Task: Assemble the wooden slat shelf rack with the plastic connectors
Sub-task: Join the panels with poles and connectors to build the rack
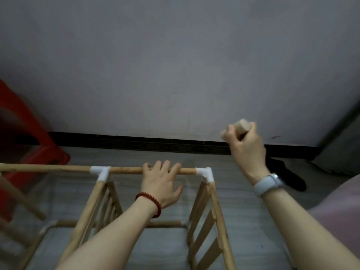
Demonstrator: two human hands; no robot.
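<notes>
I see the left hand (161, 184) with its fingers (167, 166) curled over the top wooden rod (124, 170) of the rack, between the two white plastic connectors (102, 172). My right hand (244, 141) is raised above the right connector (205, 173), gripping a small wooden block (242, 125). The rack stands on the floor (155, 154), near the wall (175, 65).
</notes>
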